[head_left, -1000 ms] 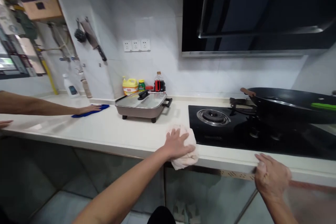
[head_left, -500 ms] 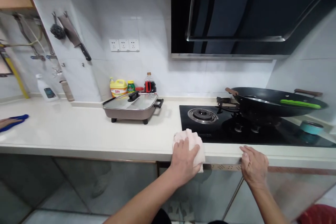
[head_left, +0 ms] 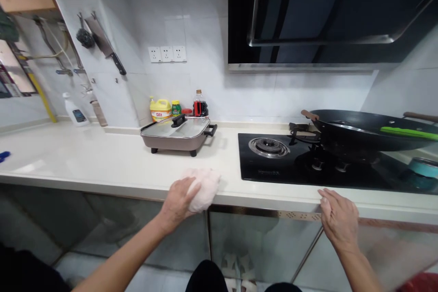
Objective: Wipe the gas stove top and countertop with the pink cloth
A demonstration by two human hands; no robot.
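My left hand (head_left: 179, 201) is closed on a folded, pale pink cloth (head_left: 204, 190). The cloth lies over the front edge of the white counter (head_left: 112, 159), left of the black gas hob (head_left: 267, 164). My right hand (head_left: 338, 214) rests on the counter's front edge below the hob, fingers stretched together and holding nothing. Behind the cloth stands a brown electric pan (head_left: 171, 140) with a glass lid.
A black wok (head_left: 359, 134) with a green-handled utensil (head_left: 409, 132) sits on the hob, beside a teal tin (head_left: 424, 166). A cleaver (head_left: 104, 41) hangs on the wall. Bottles (head_left: 200, 105) stand behind the pan. Blue fabric (head_left: 4, 156) shows far left.
My left hand has slid the cloth leftward along the counter edge, away from the hob. My right hand stays at the edge. The other person's hand on the blue fabric has left view.
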